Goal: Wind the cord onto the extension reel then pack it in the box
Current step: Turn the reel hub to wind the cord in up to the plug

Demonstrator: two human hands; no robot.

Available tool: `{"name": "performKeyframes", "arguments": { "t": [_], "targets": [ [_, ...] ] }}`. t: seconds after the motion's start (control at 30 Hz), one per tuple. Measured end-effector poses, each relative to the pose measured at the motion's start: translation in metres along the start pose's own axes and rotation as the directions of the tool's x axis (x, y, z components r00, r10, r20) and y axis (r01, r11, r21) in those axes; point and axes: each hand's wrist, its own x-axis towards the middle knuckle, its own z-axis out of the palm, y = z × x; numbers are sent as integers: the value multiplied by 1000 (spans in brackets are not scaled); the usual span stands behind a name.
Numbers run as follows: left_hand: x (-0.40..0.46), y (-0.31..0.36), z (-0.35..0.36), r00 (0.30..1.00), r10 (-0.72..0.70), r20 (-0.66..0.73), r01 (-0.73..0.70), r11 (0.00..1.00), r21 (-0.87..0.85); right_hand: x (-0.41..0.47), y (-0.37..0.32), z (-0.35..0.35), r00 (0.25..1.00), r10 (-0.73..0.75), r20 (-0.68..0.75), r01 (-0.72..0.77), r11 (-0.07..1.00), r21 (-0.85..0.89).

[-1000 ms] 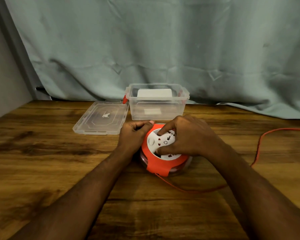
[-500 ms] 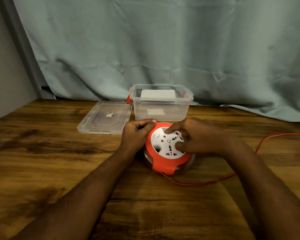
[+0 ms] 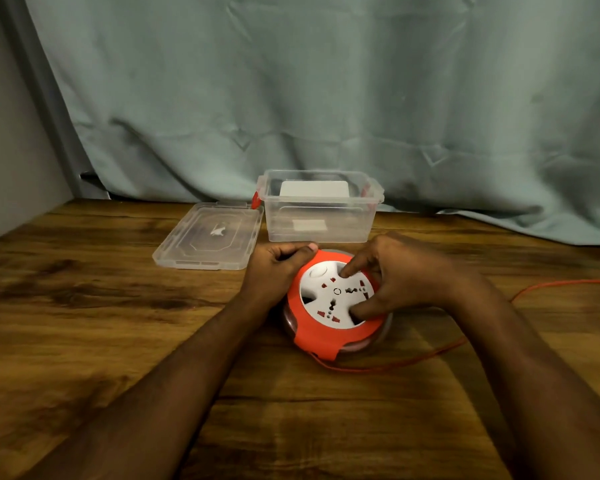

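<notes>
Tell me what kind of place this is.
Probably a makeshift home recording corner: a wood-grain table against a grey wall, a creased grey-green curtain as backdrop, and a clear plastic storage box.

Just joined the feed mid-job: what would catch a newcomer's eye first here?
The orange extension reel at table centre, left hand gripping its rim, right hand with fingers in its white socket face. An orange cord trails off rightward, unwound. Behind sit the open clear box and its lid.
</notes>
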Motion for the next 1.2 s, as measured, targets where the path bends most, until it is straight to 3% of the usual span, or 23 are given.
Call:
{"name": "performKeyframes", "arguments": {
  "t": [0.77, 1.2],
  "targets": [
    [5, -7, -7, 986, 27, -166, -3, 990, 144, 14, -18, 24, 981, 30, -192, -71, 975, -211],
    [4, -6, -8, 989, 0, -150, 20, 991, 135, 15, -36, 48, 868, 320, -379, -313, 946, 84]
  ]
}}
